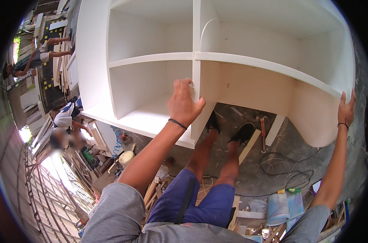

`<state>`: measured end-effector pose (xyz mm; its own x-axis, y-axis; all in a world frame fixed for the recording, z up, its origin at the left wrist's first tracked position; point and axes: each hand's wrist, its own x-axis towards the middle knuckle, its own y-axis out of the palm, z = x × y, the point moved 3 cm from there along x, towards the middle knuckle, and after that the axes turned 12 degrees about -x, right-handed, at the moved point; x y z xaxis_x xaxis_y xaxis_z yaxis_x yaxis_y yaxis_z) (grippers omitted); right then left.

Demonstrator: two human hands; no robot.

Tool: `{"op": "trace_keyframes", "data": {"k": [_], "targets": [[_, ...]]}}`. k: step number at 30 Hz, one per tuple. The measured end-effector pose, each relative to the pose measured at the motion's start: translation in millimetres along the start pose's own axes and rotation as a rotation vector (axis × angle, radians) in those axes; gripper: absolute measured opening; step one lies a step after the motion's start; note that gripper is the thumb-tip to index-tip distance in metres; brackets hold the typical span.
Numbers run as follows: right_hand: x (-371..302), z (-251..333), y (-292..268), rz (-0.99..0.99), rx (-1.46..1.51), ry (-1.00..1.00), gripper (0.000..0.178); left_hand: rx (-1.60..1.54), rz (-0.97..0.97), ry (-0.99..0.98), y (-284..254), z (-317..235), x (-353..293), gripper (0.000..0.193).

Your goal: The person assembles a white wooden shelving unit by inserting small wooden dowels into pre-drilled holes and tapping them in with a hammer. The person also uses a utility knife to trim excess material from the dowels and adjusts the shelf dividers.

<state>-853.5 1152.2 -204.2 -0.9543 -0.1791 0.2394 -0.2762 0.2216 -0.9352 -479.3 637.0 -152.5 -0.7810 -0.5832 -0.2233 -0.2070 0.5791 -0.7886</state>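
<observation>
A large white cabinet (94,60) with open compartments stands in front of me. Its upright middle divider (196,77) is gripped by my left hand (186,101), whose fingers curl over the front edge while the thumb points right. At the far right, my right hand (346,108) clasps the edge of the cabinet's rounded side panel, thumb on one face and fingers towards the outside. The lower right section has no bottom board, and the floor shows through it. My feet are by that opening.
A red-handled hammer (263,135), a wooden slat (249,146) and a white strip (275,130) lie on the floor (240,182). Loose cables (297,174) coil at the right. Wood offcuts (152,194) lie behind me. Two people (66,115) are at the left.
</observation>
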Motion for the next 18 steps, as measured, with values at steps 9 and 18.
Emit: {"op": "trace_keyframes", "data": {"k": [9, 18], "targets": [[-86.1, 219.0, -148.1, -0.167, 0.855, -0.301, 0.026, -0.246, -0.027, -0.020, -26.9, 7.3, -16.0, 0.055], [-97.6, 485.8, -185.5, 0.427, 0.940, -0.447, 0.048, -0.649, 0.021, -0.202, -30.6, 15.2, -23.0, 0.031]]}}
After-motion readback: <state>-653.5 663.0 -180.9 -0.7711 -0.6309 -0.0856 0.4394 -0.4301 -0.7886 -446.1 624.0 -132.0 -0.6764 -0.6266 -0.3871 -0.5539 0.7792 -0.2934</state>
